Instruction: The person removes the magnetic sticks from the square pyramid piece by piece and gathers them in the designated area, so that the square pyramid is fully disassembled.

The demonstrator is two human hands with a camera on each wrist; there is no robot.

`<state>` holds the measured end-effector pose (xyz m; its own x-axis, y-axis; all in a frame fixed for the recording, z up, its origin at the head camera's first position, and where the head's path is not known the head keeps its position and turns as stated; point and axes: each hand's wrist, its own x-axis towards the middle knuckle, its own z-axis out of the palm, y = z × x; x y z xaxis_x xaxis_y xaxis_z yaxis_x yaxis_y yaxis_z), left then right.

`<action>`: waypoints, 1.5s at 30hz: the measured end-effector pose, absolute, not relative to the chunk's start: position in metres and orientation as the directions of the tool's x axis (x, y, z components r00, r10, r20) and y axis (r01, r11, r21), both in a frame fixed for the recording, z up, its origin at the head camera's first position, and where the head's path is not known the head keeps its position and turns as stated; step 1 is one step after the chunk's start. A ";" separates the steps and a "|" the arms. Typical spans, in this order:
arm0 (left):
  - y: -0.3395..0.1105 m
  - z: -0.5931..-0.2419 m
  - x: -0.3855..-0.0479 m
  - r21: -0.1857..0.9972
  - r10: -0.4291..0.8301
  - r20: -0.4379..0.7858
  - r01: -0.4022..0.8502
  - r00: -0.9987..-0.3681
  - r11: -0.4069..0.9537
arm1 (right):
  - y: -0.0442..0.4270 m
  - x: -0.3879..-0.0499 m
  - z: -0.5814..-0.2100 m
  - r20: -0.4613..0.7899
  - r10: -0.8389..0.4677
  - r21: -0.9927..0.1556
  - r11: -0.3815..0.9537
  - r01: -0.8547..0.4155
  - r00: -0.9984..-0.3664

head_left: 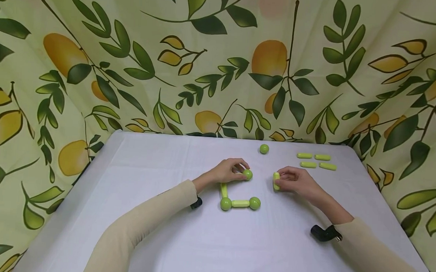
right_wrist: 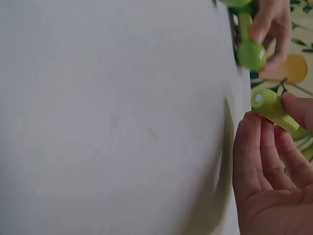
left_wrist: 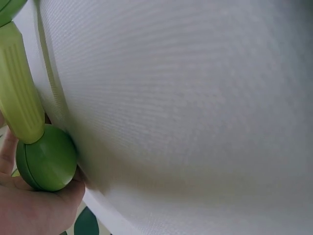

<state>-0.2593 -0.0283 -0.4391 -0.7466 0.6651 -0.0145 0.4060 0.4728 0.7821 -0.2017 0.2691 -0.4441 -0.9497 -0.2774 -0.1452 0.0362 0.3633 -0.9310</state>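
My left hand (head_left: 231, 171) grips a green ball (head_left: 247, 174) between thumb and fingers. In the left wrist view, a ribbed yellow-green rod (left_wrist: 22, 88) meets that ball, and another green ball shows at the rod's far end. Below the hand in the head view, a rod (head_left: 223, 190) runs down to a corner ball (head_left: 226, 203). From there a second rod (head_left: 240, 203) leads right to an end ball (head_left: 255, 203). My right hand (head_left: 300, 184) pinches a loose rod (head_left: 276, 181), apart from the joined pieces; its end shows a small silvery disc.
A single green ball (head_left: 264, 149) lies near the table's back edge. Several yellow-green rods (head_left: 308, 164) lie in two rows at the back right. A white cloth covers the table (head_left: 158, 157). Behind it hangs a leaf-and-fruit patterned curtain (head_left: 220, 91). Each wrist carries a black device (head_left: 325, 233).
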 end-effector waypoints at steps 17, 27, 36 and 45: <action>-0.029 -0.442 -0.261 0.780 0.676 -0.011 0.417 -0.737 0.467 | 0.354 -0.195 -0.436 0.017 -0.263 -0.833 0.530 -0.159 -0.965; -0.030 -0.441 -0.261 0.779 0.675 -0.018 0.413 -0.738 0.472 | 0.382 -0.209 -0.441 0.084 -0.260 -0.751 0.618 -0.232 -0.962; -0.030 -0.440 -0.260 0.782 0.677 -0.019 0.411 -0.735 0.468 | 0.385 -0.223 -0.452 0.123 -0.268 -0.698 0.661 -0.275 -0.956; -0.030 -0.441 -0.260 0.780 0.675 -0.012 0.416 -0.737 0.468 | 0.381 -0.229 -0.455 0.123 -0.257 -0.693 0.669 -0.268 -0.959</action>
